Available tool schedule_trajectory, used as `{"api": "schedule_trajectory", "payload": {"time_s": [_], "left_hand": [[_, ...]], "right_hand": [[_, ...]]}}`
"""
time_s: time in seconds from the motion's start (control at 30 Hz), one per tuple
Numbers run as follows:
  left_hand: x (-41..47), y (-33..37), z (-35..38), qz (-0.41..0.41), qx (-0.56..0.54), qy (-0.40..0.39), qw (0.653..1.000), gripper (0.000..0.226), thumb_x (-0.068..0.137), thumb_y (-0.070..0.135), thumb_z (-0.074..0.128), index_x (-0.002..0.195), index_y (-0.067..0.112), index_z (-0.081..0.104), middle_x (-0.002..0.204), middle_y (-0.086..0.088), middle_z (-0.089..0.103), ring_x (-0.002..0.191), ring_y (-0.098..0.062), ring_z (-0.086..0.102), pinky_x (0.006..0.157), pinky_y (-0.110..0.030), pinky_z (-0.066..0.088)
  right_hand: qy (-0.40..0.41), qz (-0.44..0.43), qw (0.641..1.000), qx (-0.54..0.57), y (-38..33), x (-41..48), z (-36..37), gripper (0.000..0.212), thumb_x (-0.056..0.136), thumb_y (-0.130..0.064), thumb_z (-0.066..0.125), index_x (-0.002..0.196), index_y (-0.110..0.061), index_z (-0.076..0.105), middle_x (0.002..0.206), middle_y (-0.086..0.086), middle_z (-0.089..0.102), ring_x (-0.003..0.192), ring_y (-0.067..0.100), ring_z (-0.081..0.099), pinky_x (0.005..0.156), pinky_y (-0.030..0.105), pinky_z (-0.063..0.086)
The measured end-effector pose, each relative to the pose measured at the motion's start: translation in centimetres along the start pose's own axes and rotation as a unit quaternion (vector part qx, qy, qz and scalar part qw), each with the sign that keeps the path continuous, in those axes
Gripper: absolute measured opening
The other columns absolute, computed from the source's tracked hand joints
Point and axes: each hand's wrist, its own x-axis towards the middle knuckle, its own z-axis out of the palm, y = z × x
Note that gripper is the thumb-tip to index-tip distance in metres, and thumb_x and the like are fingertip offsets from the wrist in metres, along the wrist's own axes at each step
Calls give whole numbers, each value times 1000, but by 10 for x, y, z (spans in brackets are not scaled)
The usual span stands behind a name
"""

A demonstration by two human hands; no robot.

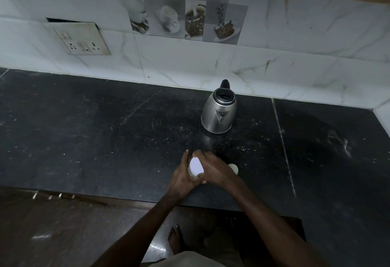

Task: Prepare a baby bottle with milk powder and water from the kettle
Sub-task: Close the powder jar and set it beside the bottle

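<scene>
You had one kettle (pixel 219 111), one white-lidded jar (pixel 196 166), one small pale round thing (pixel 233 167), and one switch panel (pixel 79 38) in your view.

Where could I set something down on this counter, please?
The wide stretch of counter left of the kettle is bare, as is the slab right of the seam. Crowded front middle: the left hand and right hand grip the white-lidded jar beside a small white object.
</scene>
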Motion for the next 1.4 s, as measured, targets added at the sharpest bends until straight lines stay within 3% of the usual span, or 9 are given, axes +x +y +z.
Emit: {"api": "schedule_trajectory", "payload": {"time_s": [0.27, 0.47, 0.6, 0.73, 0.87, 1.0, 1.07, 1.2, 1.4], "left_hand": [[2, -6, 0, -9, -28, -2, 1000, 129, 60, 50, 97, 163, 26, 25, 156, 3, 53, 139, -15, 54, 114, -36, 47], [1, -7, 0, -21, -40, -2, 999, 120, 60, 44, 100, 158, 32, 32, 138, 20, 54, 128, -3, 55, 101, -16, 44], [1, -8, 0, -11, -35, -3, 999, 119, 61, 43, 100, 157, 29, 33, 138, 23, 50, 127, 0, 50, 92, 4, 32], [3, -8, 2, -1, -3, 1, 1000, 120, 62, 44, 100, 158, 18, 32, 149, 5, 55, 131, -14, 56, 100, -16, 39], [3, -5, 2, -7, 0, 2, 1000, 118, 63, 38, 100, 157, 14, 33, 148, -2, 58, 130, -19, 59, 99, -15, 39], [2, -9, 1, -2, -19, -2, 1000, 116, 62, 41, 100, 155, 19, 36, 144, 8, 56, 128, -9, 56, 94, 1, 35], [2, -10, 2, -5, -25, 5, 1000, 116, 61, 46, 100, 155, 21, 37, 144, 10, 56, 128, -7, 54, 100, -7, 39], [4, -13, 4, 7, -25, 13, 1000, 124, 55, 58, 96, 157, 22, 35, 149, 5, 57, 132, -11, 56, 109, -30, 48], [3, -13, 3, 7, -18, 16, 1000, 122, 55, 48, 102, 156, 21, 37, 145, 7, 59, 127, -4, 53, 103, -13, 41]], "right_hand": [[-43, -36, 998, -11, 5, 7, -10, 73, 70, -11, 80, 130, -23, 42, 127, 10, 57, 111, 29, 60, 86, 43, 55], [-26, -55, 998, -17, 5, 10, -5, 68, 71, -13, 81, 130, -15, 48, 124, 10, 60, 113, 27, 55, 86, 34, 48], [28, -62, 996, -49, 3, 9, 3, 60, 75, -28, 80, 129, -14, 58, 122, 8, 64, 111, 29, 58, 101, 38, 43], [85, 33, 989, -114, -5, 7, 11, 66, 78, -61, 75, 125, -17, 57, 117, 8, 60, 105, 29, 61, 76, 43, 56], [48, 97, 981, -159, -19, 16, 4, 75, 84, -73, 64, 127, -13, 49, 125, 10, 62, 110, 30, 65, 79, 40, 51], [-34, 41, 991, -119, -16, 16, -8, 76, 81, -40, 83, 142, -23, 43, 141, 10, 45, 121, 35, 57, 85, 46, 54], [-46, 10, 990, -132, -14, 15, -6, 72, 80, -22, 82, 143, -28, 47, 138, 7, 45, 122, 33, 54, 84, 43, 55], [-8, 34, 988, -148, -10, 16, -7, 57, 88, -46, 75, 132, -16, 53, 129, 12, 56, 112, 36, 64, 81, 43, 52], [18, 97, 980, -171, -1, 17, -24, 49, 100, -56, 56, 121, -14, 69, 126, 14, 67, 117, 35, 65, 91, 41, 51]]}}
